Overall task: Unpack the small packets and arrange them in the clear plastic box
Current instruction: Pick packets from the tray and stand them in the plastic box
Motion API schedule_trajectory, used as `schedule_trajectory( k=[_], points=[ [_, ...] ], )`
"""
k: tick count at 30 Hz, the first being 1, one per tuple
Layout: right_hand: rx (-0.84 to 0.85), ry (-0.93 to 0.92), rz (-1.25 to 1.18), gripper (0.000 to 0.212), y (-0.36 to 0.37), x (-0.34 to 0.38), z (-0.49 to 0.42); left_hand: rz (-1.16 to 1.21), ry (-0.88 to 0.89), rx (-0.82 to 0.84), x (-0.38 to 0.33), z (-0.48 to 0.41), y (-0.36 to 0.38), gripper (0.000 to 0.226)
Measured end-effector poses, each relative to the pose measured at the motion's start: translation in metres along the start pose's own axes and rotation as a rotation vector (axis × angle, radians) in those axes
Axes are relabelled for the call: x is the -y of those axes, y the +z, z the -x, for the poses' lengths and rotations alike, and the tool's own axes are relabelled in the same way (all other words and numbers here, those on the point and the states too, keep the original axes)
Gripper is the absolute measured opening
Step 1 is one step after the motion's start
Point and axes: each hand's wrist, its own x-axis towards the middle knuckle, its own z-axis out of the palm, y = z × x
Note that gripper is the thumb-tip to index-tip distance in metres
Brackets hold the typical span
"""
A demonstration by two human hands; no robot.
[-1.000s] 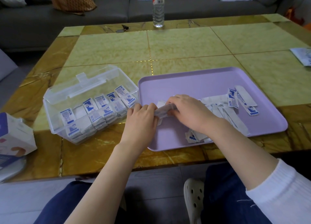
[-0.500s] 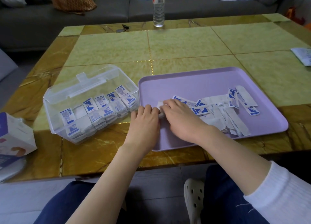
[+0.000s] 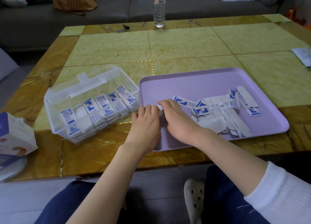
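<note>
Small packets (image 3: 210,121) lie in a loose heap on the purple tray (image 3: 185,87). The tray's raised edge keeps them from sliding off, so it is a good place to sort them. One white packet (image 3: 160,108) is out of the heap, at the near left part of the tray. The right hand (image 3: 178,121) pinches it with bent fingers. The left hand (image 3: 146,122) has its fingers curled against the other end and seems to hold it too. Two hands are probably used because the packet is thin and floppy.

Just left of the tray sits the clear plastic box (image 3: 55,117). It touches the tray's edge, so each packet only has a short way to go. Its lid (image 3: 94,82) is tipped open at the back, out of the way. Inside, the sorted packets (image 3: 101,101) stand in neat rows, and this fits more in.

Everything rests on the table (image 3: 185,47). A water bottle (image 3: 159,10) stands at the far side, well apart, and a cardboard carton (image 3: 13,134) sits at the left.
</note>
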Motion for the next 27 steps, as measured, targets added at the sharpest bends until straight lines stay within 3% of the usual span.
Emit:
schedule_trajectory(
  k=[6, 10, 13, 18, 20, 24, 27],
  points=[
    [-0.008, -0.005, -0.013, 0.045, 0.000, -0.003, -0.001, 0.034, -0.006, 0.043, 0.000, 0.002, -0.005, 0.032],
    [-0.076, 0.021, 0.054, 0.022, -0.004, -0.003, -0.002, 0.038, -0.037, -0.051, -0.001, 0.004, 0.000, 0.052],
    [-0.163, -0.005, 0.050, 0.022, -0.007, -0.005, -0.005, 0.003, -0.050, -0.247, -0.002, 0.004, 0.005, 0.031],
    [-0.145, 0.013, -0.011, 0.031, -0.002, -0.010, -0.006, -0.030, -0.089, -0.073, 0.003, 0.004, 0.005, 0.017],
    [-0.134, 0.013, -0.061, 0.038, 0.001, -0.009, -0.005, -0.063, -0.088, -0.086, 0.003, 0.003, 0.003, 0.023],
    [-0.142, -0.035, -0.016, 0.030, 0.001, -0.009, -0.006, -0.062, -0.064, -0.055, 0.005, 0.003, 0.001, 0.022],
    [-0.206, -0.061, -0.019, 0.029, -0.003, -0.007, -0.006, 0.007, -0.092, -0.181, 0.005, 0.007, -0.010, 0.010]
  ],
)
